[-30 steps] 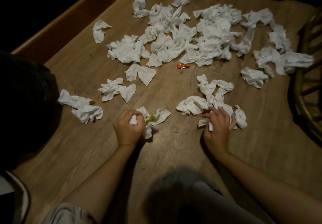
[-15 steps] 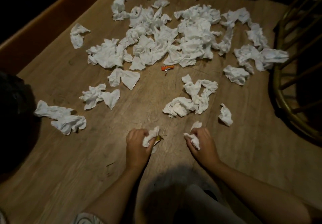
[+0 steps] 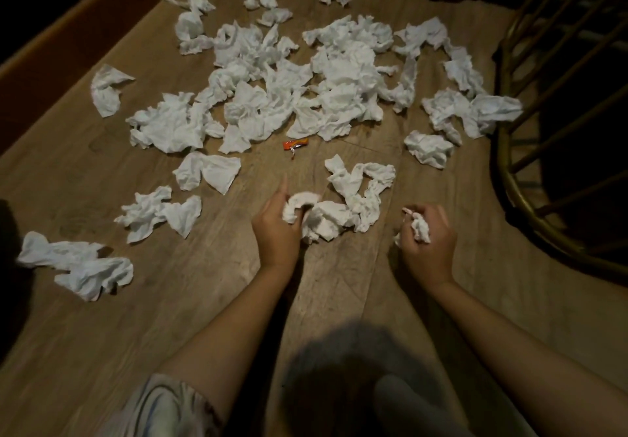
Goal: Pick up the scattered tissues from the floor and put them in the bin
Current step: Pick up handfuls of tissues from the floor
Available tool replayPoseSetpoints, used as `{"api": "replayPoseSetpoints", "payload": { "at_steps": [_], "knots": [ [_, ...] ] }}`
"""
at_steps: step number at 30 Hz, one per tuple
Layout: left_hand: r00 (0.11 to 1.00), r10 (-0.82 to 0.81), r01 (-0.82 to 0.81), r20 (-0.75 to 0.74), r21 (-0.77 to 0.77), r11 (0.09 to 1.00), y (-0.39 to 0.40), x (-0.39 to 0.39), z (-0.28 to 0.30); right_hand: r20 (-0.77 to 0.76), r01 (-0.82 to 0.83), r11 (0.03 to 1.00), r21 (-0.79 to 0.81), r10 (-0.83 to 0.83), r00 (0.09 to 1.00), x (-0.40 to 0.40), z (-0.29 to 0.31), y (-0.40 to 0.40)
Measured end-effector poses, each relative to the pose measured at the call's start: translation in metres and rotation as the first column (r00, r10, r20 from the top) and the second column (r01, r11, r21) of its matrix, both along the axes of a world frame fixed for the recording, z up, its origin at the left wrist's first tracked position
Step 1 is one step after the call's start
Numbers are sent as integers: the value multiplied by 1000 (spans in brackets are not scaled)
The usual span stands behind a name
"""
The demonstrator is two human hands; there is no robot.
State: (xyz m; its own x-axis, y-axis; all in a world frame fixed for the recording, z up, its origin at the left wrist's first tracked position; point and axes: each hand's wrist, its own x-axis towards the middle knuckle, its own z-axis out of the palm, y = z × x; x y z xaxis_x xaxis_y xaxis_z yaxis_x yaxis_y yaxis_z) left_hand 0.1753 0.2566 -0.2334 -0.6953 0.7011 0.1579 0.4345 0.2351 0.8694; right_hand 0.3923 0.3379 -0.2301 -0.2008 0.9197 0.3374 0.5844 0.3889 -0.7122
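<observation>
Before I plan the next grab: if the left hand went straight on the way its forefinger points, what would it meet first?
The left hand, gripping a crumpled tissue, points up the floor. First in that line looks like the small orange wrapper, then the big tissue pile. Depth is unclear.

So many crumpled white tissues on the wooden floor. The big pile (image 3: pixel 299 89) sits in the far middle, wads overlapping each other. A loose one (image 3: pixel 107 91) lies off alone to the far left, a twisted pair (image 3: pixel 78 265) at near left, and another clump (image 3: pixel 470 113) over on the right. A smaller bunch (image 3: pixel 353 198) lies closest, and the left hand (image 3: pixel 275 229) grips a wad (image 3: pixel 299 207) touching its near edge. The right hand (image 3: pixel 430 244) holds a balled-up tissue (image 3: pixel 419 229), possibly two, too blurry to say.
</observation>
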Motion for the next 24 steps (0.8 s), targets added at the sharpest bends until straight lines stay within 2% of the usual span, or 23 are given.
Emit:
{"api": "replayPoseSetpoints", "payload": {
  "at_steps": [3,5,7,10,12,14,17,19,22,24],
  "knots": [
    [999,-26,26,-44,-1,1000,20,6,-3,95,91,989,-117,-80,992,15,-16,14],
    [997,-18,17,-75,-21,1000,27,9,-5,210,115,965,-234,-65,976,23,-32,17],
    [994,17,-29,-109,-108,994,30,9,-7,299,115,954,-278,-28,954,26,-44,17],
    [990,28,-53,-141,-174,983,31,12,-16,309,41,980,-195,22,951,30,-55,17],
    [989,-53,29,-136,-177,984,32,17,-24,325,24,990,-141,23,945,31,-60,17],
    [962,-211,183,-170,-166,969,33,22,-34,346,32,992,-126,14,938,33,-66,19],
    [895,-397,363,-204,-184,913,27,28,-49,339,1,995,-99,33,940,33,-71,26],
    [892,-416,387,-178,-177,905,16,29,-53,299,7,993,-119,29,954,29,-68,30],
    [836,-484,426,-259,-250,870,0,26,-60,174,63,974,-220,-25,984,15,-58,34],
    [837,-454,369,-305,-297,881,-3,24,-62,119,-8,977,-215,35,992,-2,-50,35]
  ]
}}
